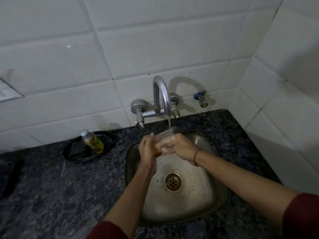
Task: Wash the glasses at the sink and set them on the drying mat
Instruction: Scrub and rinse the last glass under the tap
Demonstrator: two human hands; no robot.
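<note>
A clear glass (166, 136) is tilted under the running faucet (161, 96), its mouth pointing up and to the right into the water stream. My right hand (179, 146) grips it around the lower body. My left hand (146, 150) holds its base from the left side. Both hands are over the steel sink (203, 200), above the drain (173, 182). The glass's bottom looks amber through my fingers.
A black dish (74, 152) on the dark granite counter left of the sink holds a bottle of yellow soap (93, 141). A dark strip (12, 178) lies at the far left edge. White tiled walls close in behind and on the right, with a small valve (201, 99).
</note>
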